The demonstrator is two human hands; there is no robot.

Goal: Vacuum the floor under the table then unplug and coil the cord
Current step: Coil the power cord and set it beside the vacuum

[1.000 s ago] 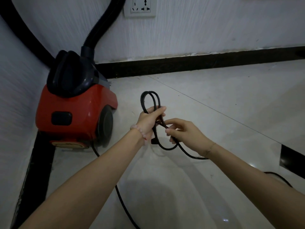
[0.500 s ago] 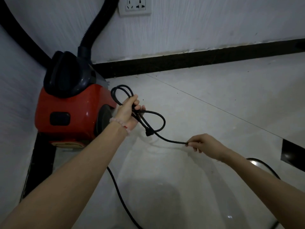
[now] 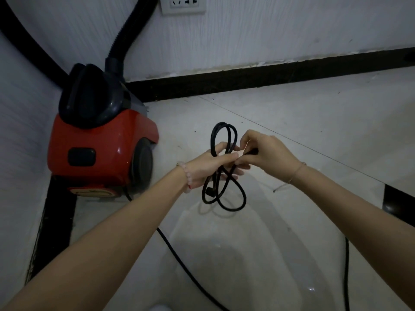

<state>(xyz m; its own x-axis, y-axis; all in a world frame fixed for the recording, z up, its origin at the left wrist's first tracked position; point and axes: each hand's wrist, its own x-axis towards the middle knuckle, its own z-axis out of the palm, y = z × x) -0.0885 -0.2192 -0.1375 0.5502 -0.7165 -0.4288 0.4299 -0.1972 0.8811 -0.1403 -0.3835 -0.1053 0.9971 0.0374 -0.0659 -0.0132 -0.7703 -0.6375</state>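
Left hand (image 3: 211, 163) clenched around a bundle of black power cord (image 3: 224, 176) loops, held above the tiled floor (image 3: 292, 135) roughly mid-frame; loops stick up above the fist and hang down below it, with the plug (image 3: 210, 191) dangling at the lower left of the bundle (prongs not resolvable). Right hand (image 3: 263, 151) touching the left, fingers pinched on a strand of the cord right at the left thumb (image 3: 229, 157). Beaded bracelet (image 3: 187, 176) on left wrist, thin string bracelet (image 3: 295, 172) on right wrist. Rest of cord trails on the floor: one run goes from under the left forearm down to the bottom edge, another shows beside the right forearm at lower right. Red canister vacuum cleaner (image 3: 101, 153) sits in the corner at left, well apart from the hands, dark top cover and black wheel visible, black hose (image 3: 130, 30) rising from it up the wall. White wall socket (image 3: 183, 4) at top edge, nothing plugged in. Black baseboard (image 3: 269, 79) runs along the wall.
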